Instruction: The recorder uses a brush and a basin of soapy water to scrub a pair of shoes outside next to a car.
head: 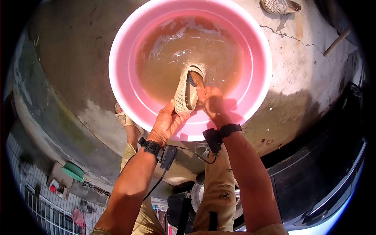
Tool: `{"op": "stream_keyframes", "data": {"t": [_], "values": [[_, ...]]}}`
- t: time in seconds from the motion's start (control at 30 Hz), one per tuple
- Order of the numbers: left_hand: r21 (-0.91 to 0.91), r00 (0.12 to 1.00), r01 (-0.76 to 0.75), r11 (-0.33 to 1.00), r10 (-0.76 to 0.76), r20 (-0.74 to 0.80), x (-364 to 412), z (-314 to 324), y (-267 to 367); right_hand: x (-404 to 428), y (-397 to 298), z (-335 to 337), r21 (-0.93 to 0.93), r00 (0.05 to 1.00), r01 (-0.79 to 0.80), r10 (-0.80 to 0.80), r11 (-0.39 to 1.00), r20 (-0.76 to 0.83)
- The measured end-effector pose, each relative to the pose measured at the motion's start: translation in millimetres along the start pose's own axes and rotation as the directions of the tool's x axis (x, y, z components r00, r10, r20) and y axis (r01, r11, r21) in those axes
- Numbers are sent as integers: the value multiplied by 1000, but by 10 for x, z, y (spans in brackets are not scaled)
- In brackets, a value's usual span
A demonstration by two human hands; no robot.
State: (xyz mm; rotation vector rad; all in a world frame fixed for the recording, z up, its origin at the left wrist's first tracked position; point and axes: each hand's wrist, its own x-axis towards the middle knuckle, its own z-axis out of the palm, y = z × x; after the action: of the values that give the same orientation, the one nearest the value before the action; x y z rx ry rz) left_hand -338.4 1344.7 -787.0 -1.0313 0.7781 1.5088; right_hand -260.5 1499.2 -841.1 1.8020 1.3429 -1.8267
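A beige woven shoe (pixel 182 98) is held over a large pink plastic basin (pixel 120 67), its toe end pointing away from me at the water. My left hand (pixel 167 120) grips the heel from the left and below. In my right hand (pixel 212 101) is a wooden-handled scrub brush (pixel 197 78); its dark bristles are inside the shoe's opening, towards the toe. Murky brown water (pixel 188 44) with ripples and some foam lies in the basin. The underside of the shoe is hidden.
Another woven shoe (pixel 276 6) lies on the cracked concrete floor (pixel 293 73) beyond the basin. A wooden stick (pixel 337 41) is at the far right. A dark car (pixel 311 182) stands close on my right. A green basin (pixel 73 171) is behind me at left.
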Motion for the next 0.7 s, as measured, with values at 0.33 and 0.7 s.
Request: {"op": "stream_keyframes", "data": {"t": [0.33, 0.7], "values": [[-3, 999, -49, 999, 49, 15, 19, -99, 105, -892, -128, -2, -622, 705, 643, -663, 447, 252], [-7, 990, -70, 998, 70, 119, 60, -147, 144, -153, -352, 210, -356, 906, 393, -292, 848, 305]]}}
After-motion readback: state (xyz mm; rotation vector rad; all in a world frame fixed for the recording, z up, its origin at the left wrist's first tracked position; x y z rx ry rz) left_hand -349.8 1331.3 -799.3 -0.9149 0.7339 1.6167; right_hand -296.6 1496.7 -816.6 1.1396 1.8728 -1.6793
